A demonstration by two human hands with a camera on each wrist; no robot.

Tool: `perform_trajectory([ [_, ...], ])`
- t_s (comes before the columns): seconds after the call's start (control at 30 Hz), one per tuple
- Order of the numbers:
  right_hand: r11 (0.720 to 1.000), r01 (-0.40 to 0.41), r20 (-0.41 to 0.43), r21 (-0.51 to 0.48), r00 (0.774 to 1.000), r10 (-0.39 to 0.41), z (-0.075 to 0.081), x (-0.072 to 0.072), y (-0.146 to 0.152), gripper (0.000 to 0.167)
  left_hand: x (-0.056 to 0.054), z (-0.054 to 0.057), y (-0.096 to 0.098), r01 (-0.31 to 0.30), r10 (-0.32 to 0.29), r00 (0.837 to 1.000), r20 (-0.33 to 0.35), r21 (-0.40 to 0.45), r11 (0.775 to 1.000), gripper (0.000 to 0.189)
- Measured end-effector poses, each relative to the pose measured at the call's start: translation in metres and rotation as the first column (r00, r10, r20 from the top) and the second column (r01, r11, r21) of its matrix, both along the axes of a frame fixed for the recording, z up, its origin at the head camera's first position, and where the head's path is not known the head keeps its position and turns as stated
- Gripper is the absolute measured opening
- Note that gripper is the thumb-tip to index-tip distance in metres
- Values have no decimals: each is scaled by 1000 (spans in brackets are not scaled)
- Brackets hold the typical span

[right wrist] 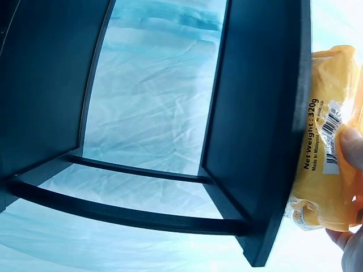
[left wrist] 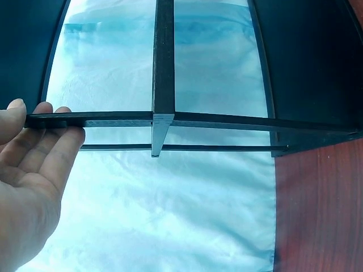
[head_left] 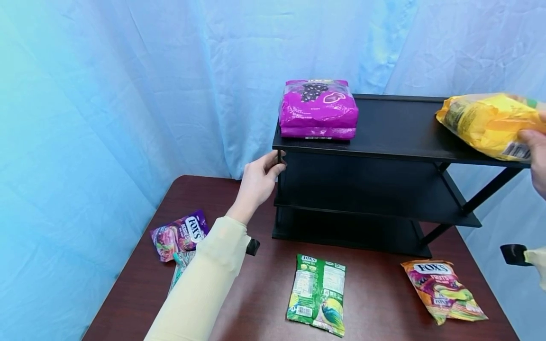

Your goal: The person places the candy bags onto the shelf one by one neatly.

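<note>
My left hand (head_left: 259,182) grips the left front post of a black three-tier shelf (head_left: 396,128), just under its top board. In the left wrist view, the fingers and thumb curl round a black bar (left wrist: 113,119). At the far right, my right hand (head_left: 538,154) holds a yellow snack bag (head_left: 490,124) on the right end of the top board, thumb on its front. The right wrist view shows the bag's barcode side, marked 320g, against the board's edge. A purple bag (head_left: 319,111) with a grape picture sits on the top board's left end.
On the brown table (head_left: 256,303) lie a green candy bag (head_left: 317,294), an orange Fox's Fruits bag (head_left: 443,290) and a purple Fox's Berries bag (head_left: 179,235). A teal packet (head_left: 183,260) is partly hidden behind my left sleeve. Light blue curtains (head_left: 128,94) hang behind.
</note>
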State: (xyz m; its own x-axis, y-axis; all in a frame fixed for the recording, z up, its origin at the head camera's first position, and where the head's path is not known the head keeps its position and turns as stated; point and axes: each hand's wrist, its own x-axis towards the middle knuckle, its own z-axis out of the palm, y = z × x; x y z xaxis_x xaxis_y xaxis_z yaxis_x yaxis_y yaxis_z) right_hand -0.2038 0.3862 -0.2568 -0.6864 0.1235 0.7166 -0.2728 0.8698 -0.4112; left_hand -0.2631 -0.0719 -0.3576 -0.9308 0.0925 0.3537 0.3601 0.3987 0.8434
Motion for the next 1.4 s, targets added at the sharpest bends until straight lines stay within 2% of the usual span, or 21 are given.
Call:
perform_trajectory([
  [0.07, 996, 21, -48, 83, 999, -17, -2, 2, 1, 41, 1, 0, 1, 4, -4, 1000, 3, 1, 1000, 37],
  [0.23, 987, -18, -138, 159, 990, 40, -7, 1, 4, 40, 2, -2, 3, 11, -11, 1000, 5, 4, 1000, 37],
  [0.57, 996, 15, -61, 84, 998, -10, -8, -7, -7, 41, 2, -1, 3, 2, -2, 1000, -5, -2, 1000, 36],
  [0.73, 993, 3, -49, 118, 999, 2, -11, -9, -7, 39, 2, -2, 2, -2, 2, 1000, -1, 1, 1000, 37],
  [0.97, 995, 4, -20, 99, 1000, -2, -15, -6, -2, 34, 1, -4, 1, -7, 7, 1000, -10, 0, 1000, 36],
  [1.13, 993, -16, -3, 120, 1000, 16, -17, -4, 0, 37, 1, -4, 0, -12, 12, 1000, -16, -3, 1000, 37],
  [1.4, 991, 18, -1, 134, 1000, -18, -21, -1, 5, 47, 0, -2, 1, -16, 16, 1000, -11, -8, 1000, 36],
])
